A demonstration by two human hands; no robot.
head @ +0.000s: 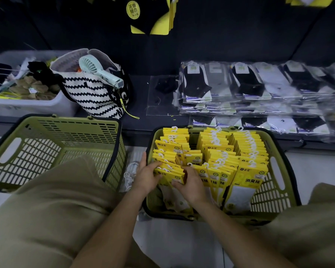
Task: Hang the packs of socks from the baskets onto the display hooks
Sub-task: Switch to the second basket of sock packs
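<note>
A striped bag stands on the dark shelf, with a mint fan lying across its mouth. A white bin of loose items sits just left of the bag.

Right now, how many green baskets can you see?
2. The left basket stands partly behind the person's knee, no packs visible inside. The right basket holds rows of yellow sock packs, which the left hand and right hand grip. No others show.
</note>
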